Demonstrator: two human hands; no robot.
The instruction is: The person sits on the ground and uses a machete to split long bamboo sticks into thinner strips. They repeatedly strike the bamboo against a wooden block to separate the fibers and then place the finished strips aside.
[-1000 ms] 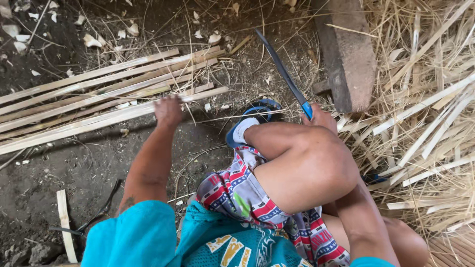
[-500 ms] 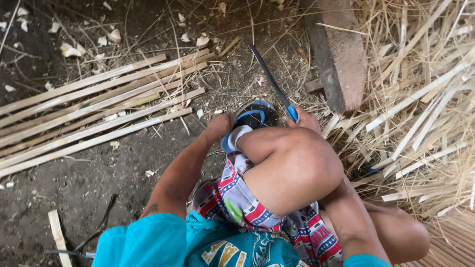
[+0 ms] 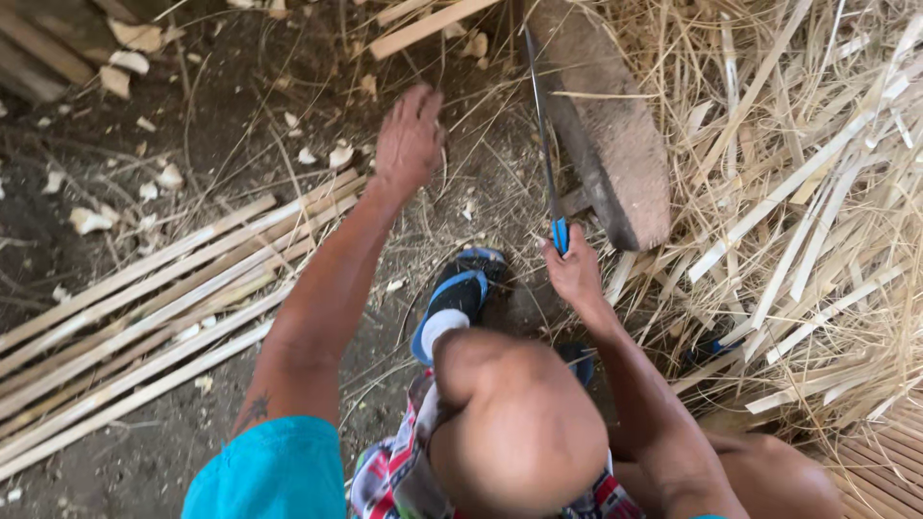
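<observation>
Blue-handled knife (image 3: 548, 144) in right hand (image 3: 575, 274), left hand (image 3: 409, 139) empty

Dull metal knife blade (image 3: 540, 125), blue plastic handle (image 3: 560, 234); rough wooden block (image 3: 615, 135); matt bamboo strips (image 3: 144, 317).

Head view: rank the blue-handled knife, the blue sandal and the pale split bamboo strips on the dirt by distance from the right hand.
1. Blue-handled knife, gripped in the right hand.
2. Blue sandal, just to that hand's left, on the foot.
3. Pale split bamboo strips, far left on the dirt.
</observation>
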